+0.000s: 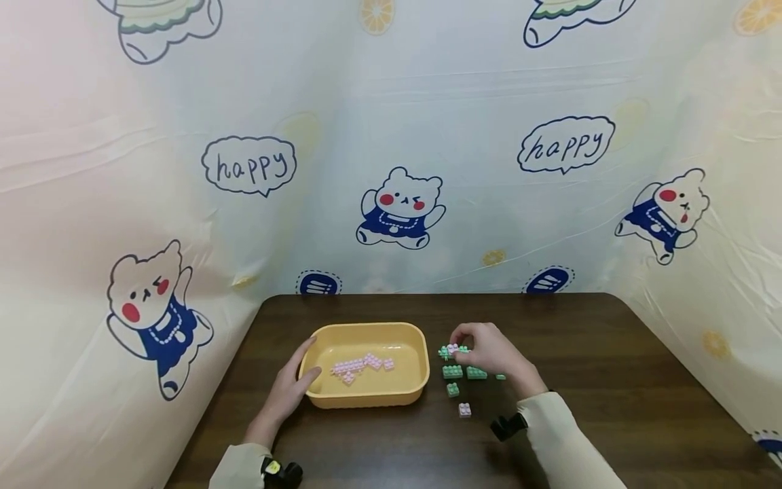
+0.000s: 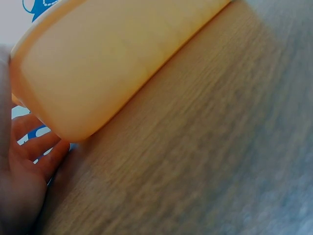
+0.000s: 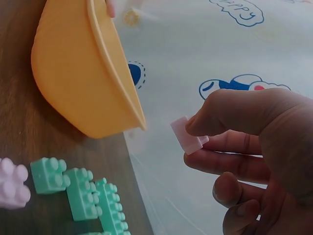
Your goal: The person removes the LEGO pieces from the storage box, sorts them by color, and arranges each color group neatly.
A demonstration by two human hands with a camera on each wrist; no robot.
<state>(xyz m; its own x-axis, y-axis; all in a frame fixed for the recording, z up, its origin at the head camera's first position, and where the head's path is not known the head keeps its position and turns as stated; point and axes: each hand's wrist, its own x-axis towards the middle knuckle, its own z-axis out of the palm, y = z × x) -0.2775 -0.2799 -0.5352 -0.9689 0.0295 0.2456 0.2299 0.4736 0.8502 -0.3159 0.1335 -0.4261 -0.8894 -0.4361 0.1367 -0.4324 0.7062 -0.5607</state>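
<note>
My left hand [image 1: 286,388] grips the left end of a yellow plastic basin [image 1: 366,401], thumb over the rim and fingers outside its wall. Several pink toy bricks [image 1: 348,367] lie in the basin. To its right, my right hand [image 1: 493,352] pinches a small pink toy brick [image 3: 185,136] between thumb and fingers, above green bricks [image 1: 444,353] at the back. Closer to me on the table are more green bricks, among them a longer one [image 1: 452,371] and a short one [image 1: 453,390]. Nearest me sits a loose pink brick [image 1: 465,410].
Everything stands on a dark brown wooden table [image 1: 391,448]. A pale curtain [image 1: 330,231] printed with bears and "happy" bubbles hangs behind the table and along both sides. Each wrist wears a black camera, such as the right one [image 1: 508,427].
</note>
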